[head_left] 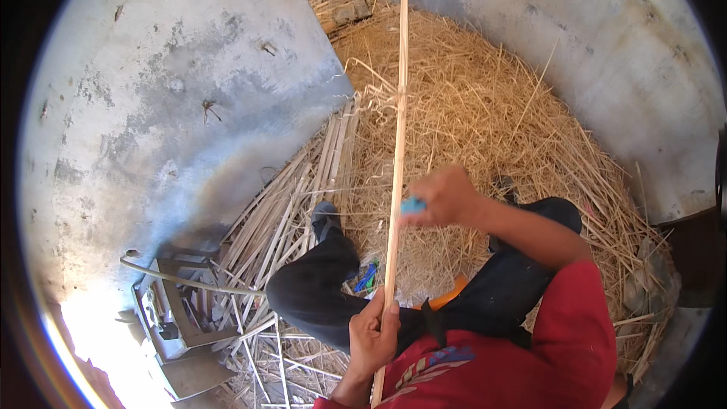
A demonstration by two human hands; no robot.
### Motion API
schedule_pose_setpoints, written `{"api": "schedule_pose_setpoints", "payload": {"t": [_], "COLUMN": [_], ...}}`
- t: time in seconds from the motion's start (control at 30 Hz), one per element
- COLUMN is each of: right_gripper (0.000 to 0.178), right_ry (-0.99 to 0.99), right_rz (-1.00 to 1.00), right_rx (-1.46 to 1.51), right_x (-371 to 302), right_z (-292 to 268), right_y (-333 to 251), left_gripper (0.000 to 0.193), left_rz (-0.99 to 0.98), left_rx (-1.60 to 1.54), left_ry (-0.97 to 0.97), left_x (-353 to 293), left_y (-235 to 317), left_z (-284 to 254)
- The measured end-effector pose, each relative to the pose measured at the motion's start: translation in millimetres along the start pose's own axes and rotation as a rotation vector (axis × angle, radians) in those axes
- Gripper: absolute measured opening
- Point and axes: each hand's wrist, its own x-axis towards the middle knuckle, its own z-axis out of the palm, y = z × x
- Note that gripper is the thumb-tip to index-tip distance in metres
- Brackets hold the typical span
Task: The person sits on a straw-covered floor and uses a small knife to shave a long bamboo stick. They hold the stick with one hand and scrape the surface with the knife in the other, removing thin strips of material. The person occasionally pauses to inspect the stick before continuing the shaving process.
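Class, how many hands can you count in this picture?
2: the left hand grips the wooden strip low down; the right hand holds a blue object beside it.

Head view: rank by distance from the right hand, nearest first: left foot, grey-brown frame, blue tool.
From the right hand:
1. Blue tool: in that hand's grip, at its left side.
2. Left foot: left of the hand, beyond the wooden strip.
3. Grey-brown frame: far left, lower in the picture.
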Motion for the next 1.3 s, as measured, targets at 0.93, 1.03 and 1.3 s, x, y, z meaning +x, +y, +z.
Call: {"api": "schedule_pose_setpoints", "payload": {"t": [0.93, 1.03, 1.3], "right_gripper": [0.082, 0.083, 0.067], "right_ry": [0.006, -0.123, -0.092], "right_rz": [0.355, 0.602, -0.021], "right_rx": [-0.167, 0.083, 0.044], "right_x": [43, 35, -10], "right_z": [-39, -40, -45], "right_y": [126, 109, -35], "left_gripper": [0.033, 0.034, 0.034], "left_rz": [0.065, 0.034, 0.08], "left_rx": [-0.004, -0.013, 0.041], "left_ry": [-0.087, -0.092, -0.004], "left_x": [-11, -10, -4], "left_y": [3, 4, 14], "left_z": [6, 7, 5]}}
